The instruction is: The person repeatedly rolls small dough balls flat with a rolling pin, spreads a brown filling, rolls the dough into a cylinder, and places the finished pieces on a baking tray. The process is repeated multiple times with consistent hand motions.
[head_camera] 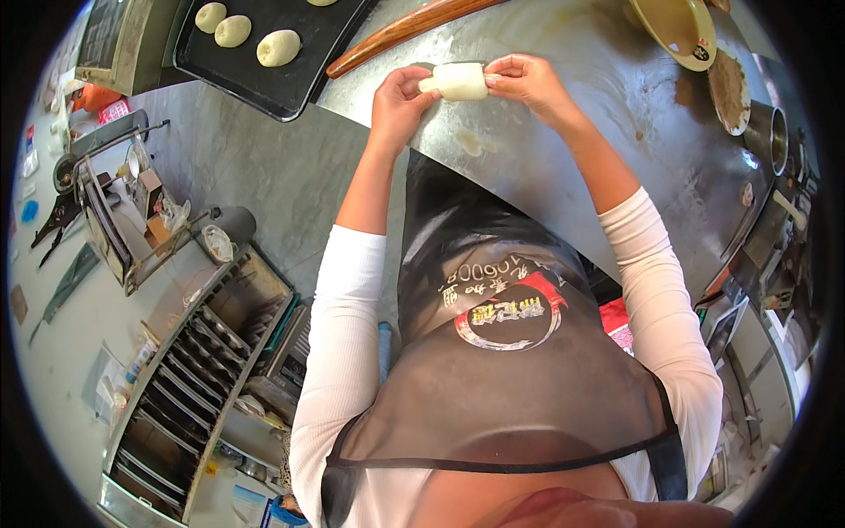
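A pale roll of dough is held between my two hands over the steel worktop. My left hand pinches a narrow flap at its left end between thumb and fingers. At the right end, the thumb and fingertips of my right hand grip the roll's edge. Beyond my hands, a wooden rolling pin lies slantwise on the worktop. Several dough pieces, one of them a rounded bun, sit on a black baking tray at the upper left.
At the upper right, a cream oval bowl stands near a brown-filled dish and a metal pot. A tray rack occupies the lower left. Behind it is a cluttered metal cart. The worktop edge runs diagonally before my apron.
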Available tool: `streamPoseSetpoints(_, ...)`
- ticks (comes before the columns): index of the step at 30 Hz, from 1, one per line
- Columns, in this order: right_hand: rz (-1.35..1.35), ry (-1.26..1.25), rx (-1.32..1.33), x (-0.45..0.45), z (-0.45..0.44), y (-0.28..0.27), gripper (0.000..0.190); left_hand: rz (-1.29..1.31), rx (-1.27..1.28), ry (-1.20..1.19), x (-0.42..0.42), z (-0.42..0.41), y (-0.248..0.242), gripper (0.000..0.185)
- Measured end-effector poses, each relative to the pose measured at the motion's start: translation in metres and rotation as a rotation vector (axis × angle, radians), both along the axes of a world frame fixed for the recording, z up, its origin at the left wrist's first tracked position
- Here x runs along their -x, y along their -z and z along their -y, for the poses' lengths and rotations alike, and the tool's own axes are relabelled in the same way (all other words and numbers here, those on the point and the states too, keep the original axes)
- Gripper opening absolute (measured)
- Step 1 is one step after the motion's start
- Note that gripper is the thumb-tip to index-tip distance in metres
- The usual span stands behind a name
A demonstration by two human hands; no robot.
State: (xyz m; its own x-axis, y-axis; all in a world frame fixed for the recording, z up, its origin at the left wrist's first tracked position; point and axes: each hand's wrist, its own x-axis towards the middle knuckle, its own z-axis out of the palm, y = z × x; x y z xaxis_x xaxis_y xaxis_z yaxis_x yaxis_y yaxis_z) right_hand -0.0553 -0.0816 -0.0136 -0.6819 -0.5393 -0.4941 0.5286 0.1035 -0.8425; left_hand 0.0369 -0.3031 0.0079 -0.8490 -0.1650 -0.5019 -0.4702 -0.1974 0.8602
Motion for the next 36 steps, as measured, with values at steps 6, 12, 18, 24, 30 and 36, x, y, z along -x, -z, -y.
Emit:
streamPoseSetpoints(6, -0.247, -0.050, -0.164, -0.001, 0.032, 0.012, 0.021, -0.175, 0.200, 0.128, 0.020, -0.009, 0.008, 0.016)
streamPoseSetpoints(12, 0.325, -0.121, 0.134, 0.013, 0.006, -0.019, 0.026, 0.026, -0.262, 0.131, 0.009, 0.008, -0.007, 0.017)
streamPoseSetpoints(18, -0.053, 0.008, -0.071, -0.004, 0.020, 0.001, 0.021, -0.040, 0.117, 0.104, 0.018, 0.006, 0.008, 0.015)
streamPoseSetpoints(24, 0.009, -0.071, -0.071, 0.004, 0.028, 0.001, 0.026, -0.081, 0.040, 0.169, 0.028, 0.002, 0.007, 0.018)
streamPoseSetpoints(30, 0.288, 0.084, 0.245, -0.002, 0.016, -0.014, 0.032, 0.038, -0.097, 0.013, 0.030, 0.008, 0.009, 0.018)
streamPoseSetpoints(36, 0.218, 0.004, 0.170, 0.002, 0.022, -0.015, 0.035, 0.066, 0.020, 0.136, 0.045, 0.010, -0.013, 0.007)
